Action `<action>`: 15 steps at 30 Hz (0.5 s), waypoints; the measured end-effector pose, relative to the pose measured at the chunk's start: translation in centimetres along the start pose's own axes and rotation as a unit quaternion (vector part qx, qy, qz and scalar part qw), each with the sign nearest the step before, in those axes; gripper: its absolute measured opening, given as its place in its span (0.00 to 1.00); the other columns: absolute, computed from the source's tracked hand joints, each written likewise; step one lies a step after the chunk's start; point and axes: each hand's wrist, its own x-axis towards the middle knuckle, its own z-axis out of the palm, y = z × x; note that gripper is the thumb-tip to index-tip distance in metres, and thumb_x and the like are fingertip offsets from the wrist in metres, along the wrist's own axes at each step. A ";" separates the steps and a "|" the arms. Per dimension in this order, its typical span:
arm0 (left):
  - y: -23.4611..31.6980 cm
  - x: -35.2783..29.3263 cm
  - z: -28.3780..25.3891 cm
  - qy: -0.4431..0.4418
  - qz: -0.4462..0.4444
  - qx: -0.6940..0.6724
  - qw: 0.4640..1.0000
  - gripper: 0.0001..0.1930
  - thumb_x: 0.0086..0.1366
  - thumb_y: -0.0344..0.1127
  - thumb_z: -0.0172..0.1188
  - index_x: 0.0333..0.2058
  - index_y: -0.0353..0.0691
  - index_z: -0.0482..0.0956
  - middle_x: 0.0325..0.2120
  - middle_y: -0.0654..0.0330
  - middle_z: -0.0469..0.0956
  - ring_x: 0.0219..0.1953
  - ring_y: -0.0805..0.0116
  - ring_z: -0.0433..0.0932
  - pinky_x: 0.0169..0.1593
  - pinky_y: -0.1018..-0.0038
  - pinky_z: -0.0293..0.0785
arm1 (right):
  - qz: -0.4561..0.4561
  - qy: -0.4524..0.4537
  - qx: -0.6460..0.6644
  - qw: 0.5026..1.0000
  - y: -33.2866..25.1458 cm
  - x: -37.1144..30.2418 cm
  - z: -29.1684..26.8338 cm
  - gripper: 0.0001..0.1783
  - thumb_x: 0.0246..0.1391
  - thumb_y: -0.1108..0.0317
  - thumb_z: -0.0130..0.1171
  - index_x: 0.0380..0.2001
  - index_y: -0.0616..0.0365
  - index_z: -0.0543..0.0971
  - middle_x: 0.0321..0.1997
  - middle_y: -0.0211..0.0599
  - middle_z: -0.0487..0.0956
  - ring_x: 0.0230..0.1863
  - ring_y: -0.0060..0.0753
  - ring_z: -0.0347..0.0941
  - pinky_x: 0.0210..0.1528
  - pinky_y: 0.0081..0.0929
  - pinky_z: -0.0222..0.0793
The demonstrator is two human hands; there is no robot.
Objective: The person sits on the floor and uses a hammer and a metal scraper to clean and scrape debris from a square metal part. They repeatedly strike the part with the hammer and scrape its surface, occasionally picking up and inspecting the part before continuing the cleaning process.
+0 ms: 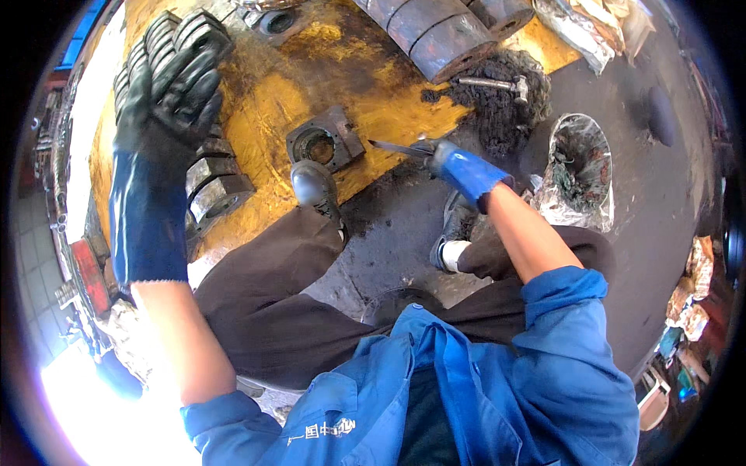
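My left hand (167, 109), in a long dark-stained blue rubber glove, is raised at the upper left in front of a row of dark metal blocks (211, 175). Its fingers are apart and partly bent, and nothing shows in them. Whether it touches the blocks behind cannot be made out. My right hand (444, 155), in a blue glove, is closed round the handle of a knife-like scraper (395, 147). The blade points left toward a square metal block with a round bore (336, 133). That block lies on the yellow stained sheet (268, 116), just beyond my left shoe.
Large metal cylinders (423, 35) lie at the far edge of the sheet. A hammer (497, 84) rests on a heap of black grime (501, 116). At the right stands an open white sack (583, 167) with dark scraps inside. Litter lines the far right floor.
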 end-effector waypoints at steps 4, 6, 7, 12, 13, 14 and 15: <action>-0.3 0.8 -0.3 0.053 -0.053 -0.015 0.997 0.28 0.71 0.51 0.41 0.60 0.34 0.64 0.59 0.50 0.68 0.59 0.60 0.68 0.64 0.59 0.60 | -0.008 -0.005 0.294 0.956 2.9 -0.4 1.5 0.11 0.62 0.63 0.54 0.44 0.48 0.80 0.36 0.28 0.82 0.34 0.19 0.72 0.40 0.26 0.70; 0.9 -0.2 0.8 0.047 -0.044 0.001 0.998 0.28 0.71 0.50 0.42 0.59 0.33 0.64 0.58 0.49 0.68 0.60 0.60 0.68 0.65 0.60 0.59 | -0.120 0.011 0.424 0.898 7.9 4.6 6.5 0.12 0.61 0.61 0.54 0.46 0.49 0.80 0.37 0.28 0.82 0.36 0.20 0.72 0.41 0.28 0.70; 1.4 1.4 -2.2 -0.164 -0.076 -0.032 0.983 0.29 0.71 0.50 0.42 0.60 0.33 0.64 0.59 0.49 0.67 0.60 0.60 0.68 0.65 0.60 0.59 | -0.158 0.011 0.462 0.873 8.9 6.3 7.9 0.14 0.60 0.61 0.54 0.47 0.51 0.79 0.38 0.28 0.81 0.37 0.22 0.72 0.42 0.30 0.70; 0.9 2.7 -4.6 -0.239 -0.093 -0.024 0.966 0.29 0.71 0.52 0.41 0.60 0.33 0.63 0.59 0.47 0.67 0.58 0.58 0.69 0.64 0.59 0.60 | 0.007 -0.091 0.597 0.797 6.6 6.9 7.8 0.16 0.59 0.62 0.57 0.50 0.48 0.79 0.42 0.28 0.82 0.37 0.22 0.72 0.42 0.27 0.69; 0.9 2.7 -4.5 -0.231 -0.094 -0.023 0.968 0.29 0.71 0.52 0.42 0.60 0.33 0.63 0.58 0.47 0.68 0.56 0.58 0.71 0.63 0.58 0.61 | 0.049 -0.115 0.633 0.764 5.5 6.3 6.7 0.15 0.59 0.63 0.58 0.50 0.47 0.79 0.41 0.28 0.82 0.36 0.21 0.72 0.41 0.24 0.69; 0.9 2.7 -4.7 -0.260 -0.097 -0.023 0.960 0.29 0.71 0.51 0.42 0.60 0.33 0.63 0.58 0.48 0.68 0.56 0.58 0.71 0.63 0.58 0.61 | 0.081 -0.133 0.664 0.731 4.4 5.6 5.4 0.16 0.59 0.63 0.59 0.50 0.47 0.79 0.41 0.29 0.82 0.36 0.21 0.73 0.40 0.23 0.69; 1.1 2.9 -4.9 -0.291 -0.101 -0.025 0.951 0.29 0.71 0.51 0.42 0.60 0.33 0.63 0.58 0.48 0.68 0.56 0.58 0.70 0.63 0.58 0.61 | 0.113 -0.147 0.694 0.696 4.1 5.1 4.7 0.17 0.58 0.63 0.59 0.51 0.48 0.79 0.41 0.30 0.82 0.36 0.21 0.73 0.39 0.23 0.69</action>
